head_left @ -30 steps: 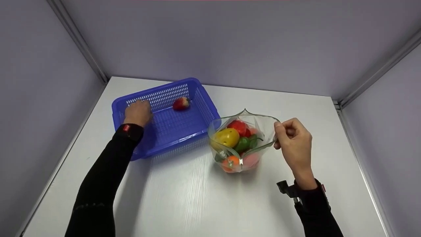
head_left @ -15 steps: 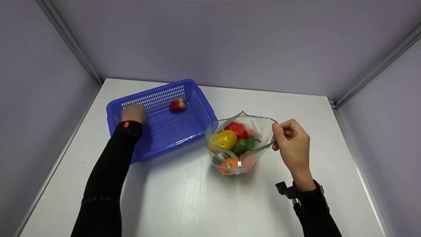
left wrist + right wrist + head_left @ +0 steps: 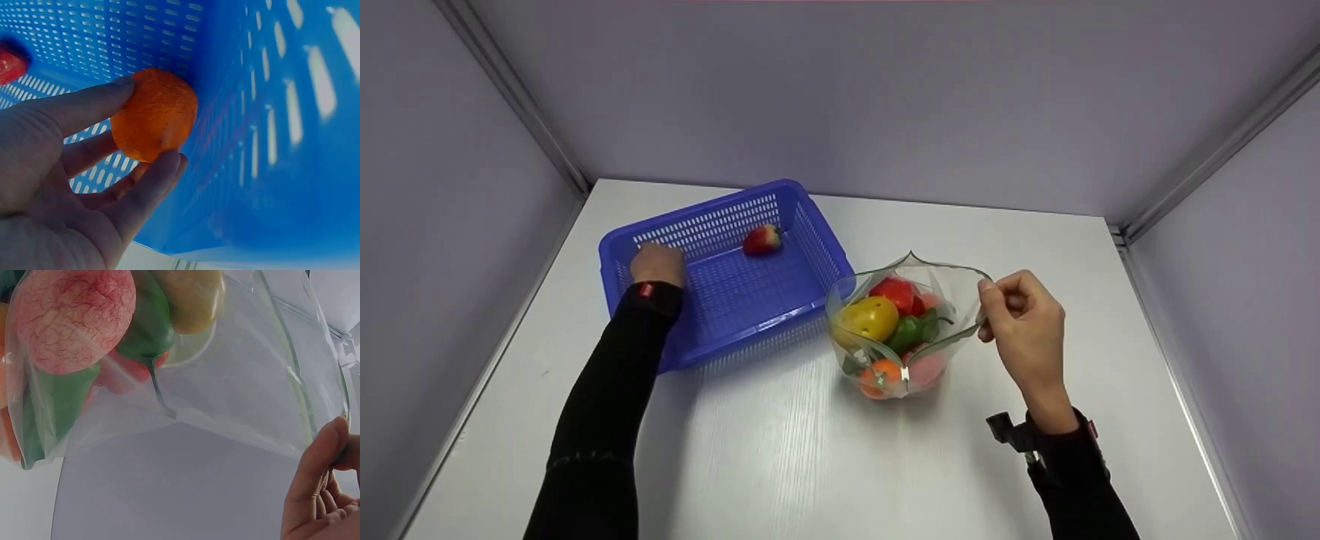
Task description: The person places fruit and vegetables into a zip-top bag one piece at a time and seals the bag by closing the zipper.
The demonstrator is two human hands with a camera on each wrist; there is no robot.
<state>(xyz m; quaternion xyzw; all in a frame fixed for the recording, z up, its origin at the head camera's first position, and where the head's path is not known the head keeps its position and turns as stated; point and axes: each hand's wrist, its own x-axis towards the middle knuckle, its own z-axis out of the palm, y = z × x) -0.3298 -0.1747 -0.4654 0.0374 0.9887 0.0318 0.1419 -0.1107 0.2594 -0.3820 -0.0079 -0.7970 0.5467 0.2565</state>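
My left hand reaches into the left end of the blue plastic basket. In the left wrist view its thumb and fingers hold a round orange fruit close to the basket wall; in the head view the hand hides this fruit. A strawberry lies near the basket's back right corner. My right hand pinches the right edge of a clear zip bag, whose mouth gapes. Inside the bag are a yellow fruit, a green pepper, a pink wrinkled fruit and several others.
The basket and bag stand side by side on a white table, the bag's rim overlapping the basket's right front corner in the head view. Grey panels enclose the table at the back and both sides.
My left hand has sunk lower into the basket's left end. My right hand keeps its pinch on the bag's edge. The whole head view has shifted slightly.
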